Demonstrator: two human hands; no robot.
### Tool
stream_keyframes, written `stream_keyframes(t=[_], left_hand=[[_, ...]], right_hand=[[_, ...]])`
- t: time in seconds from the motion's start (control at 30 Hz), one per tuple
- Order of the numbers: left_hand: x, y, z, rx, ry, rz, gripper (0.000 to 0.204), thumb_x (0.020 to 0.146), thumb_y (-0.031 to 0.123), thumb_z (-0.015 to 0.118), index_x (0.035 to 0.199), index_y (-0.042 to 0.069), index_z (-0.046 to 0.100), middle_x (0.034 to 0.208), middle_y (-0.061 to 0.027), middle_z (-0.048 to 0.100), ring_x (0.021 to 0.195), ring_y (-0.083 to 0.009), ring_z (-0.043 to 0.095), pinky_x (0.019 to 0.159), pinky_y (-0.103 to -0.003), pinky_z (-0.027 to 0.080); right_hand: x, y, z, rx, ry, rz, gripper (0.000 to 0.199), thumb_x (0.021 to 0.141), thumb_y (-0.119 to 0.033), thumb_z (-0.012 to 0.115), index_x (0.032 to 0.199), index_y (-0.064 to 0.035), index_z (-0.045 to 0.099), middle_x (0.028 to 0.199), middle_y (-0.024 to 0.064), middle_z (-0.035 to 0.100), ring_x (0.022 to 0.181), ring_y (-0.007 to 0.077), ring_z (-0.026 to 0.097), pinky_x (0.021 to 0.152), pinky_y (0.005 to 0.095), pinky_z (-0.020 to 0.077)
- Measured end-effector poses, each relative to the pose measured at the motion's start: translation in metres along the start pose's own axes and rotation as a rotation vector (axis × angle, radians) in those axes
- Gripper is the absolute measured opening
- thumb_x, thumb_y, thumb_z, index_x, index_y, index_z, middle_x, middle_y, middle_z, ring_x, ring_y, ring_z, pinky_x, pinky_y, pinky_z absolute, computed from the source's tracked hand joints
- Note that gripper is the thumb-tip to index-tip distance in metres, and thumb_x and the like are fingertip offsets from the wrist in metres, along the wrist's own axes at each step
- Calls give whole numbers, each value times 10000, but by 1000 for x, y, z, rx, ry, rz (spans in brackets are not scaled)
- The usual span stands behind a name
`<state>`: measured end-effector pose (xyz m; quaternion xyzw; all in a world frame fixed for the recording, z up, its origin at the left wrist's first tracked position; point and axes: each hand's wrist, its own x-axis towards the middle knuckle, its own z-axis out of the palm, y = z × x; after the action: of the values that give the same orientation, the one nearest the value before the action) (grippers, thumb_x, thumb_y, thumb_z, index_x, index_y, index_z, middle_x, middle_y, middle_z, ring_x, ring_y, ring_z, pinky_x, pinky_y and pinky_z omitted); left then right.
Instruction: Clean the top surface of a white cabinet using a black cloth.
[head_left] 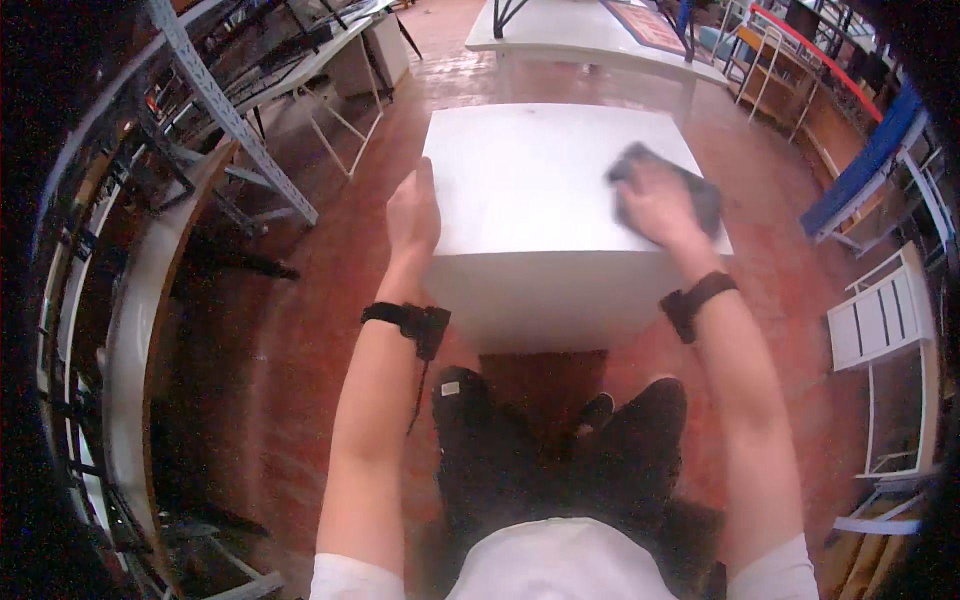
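Note:
In front of me stands a white box-shaped piece of furniture [540,180] with a flat, pale top. Along its left edge rests my left hand [412,215], held against the side with nothing seen in it; some of its fingers are hidden. On the right part of the top, my right hand [655,205] presses down on a dark grey cloth [705,200]. Both hand and cloth are blurred by motion. Black straps with small dark devices circle both wrists.
My knees [650,410] are close to the furniture's near side. A white table [570,42] stands beyond it. Metal racking [235,120] lines the left, and a blue post [865,185] and a white slatted frame [875,325] stand to the right on the reddish floor [270,390].

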<state>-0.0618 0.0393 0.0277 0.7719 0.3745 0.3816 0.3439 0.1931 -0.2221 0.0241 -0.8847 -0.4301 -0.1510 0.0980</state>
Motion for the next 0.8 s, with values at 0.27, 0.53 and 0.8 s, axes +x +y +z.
stream_keyframes(t=[0.27, 0.53, 0.8], left_hand=[[9, -11, 11, -112, 8, -22, 699, 1090, 551, 349, 1296, -23, 689, 1248, -250, 712, 1201, -389, 655, 1038, -453, 461], [-1, -9, -3, -67, 11, 3, 679, 1089, 548, 378, 1264, -26, 695, 1201, -237, 728, 1137, -359, 674, 999, -435, 474], [-7, -5, 1, 13, 60, 91, 603, 1098, 486, 378, 1211, -9, 704, 1145, -255, 731, 1086, -435, 681, 931, -484, 497]], right_hand=[[12, -221, 21, 350, 70, -337, 573, 977, -398, 569, 1419, -35, 594, 1525, 184, 536, 1470, 342, 435, 1244, 489, 278], [33, -116, -1, 321, -75, -165, 385, 924, -375, 609, 1141, -83, 737, 1284, 181, 673, 1222, 367, 614, 1078, 489, 460], [11, 68, 2, -76, -82, 226, 656, 1061, -509, 413, 1550, -73, 450, 1633, 185, 399, 1492, 389, 384, 1260, 503, 252]])
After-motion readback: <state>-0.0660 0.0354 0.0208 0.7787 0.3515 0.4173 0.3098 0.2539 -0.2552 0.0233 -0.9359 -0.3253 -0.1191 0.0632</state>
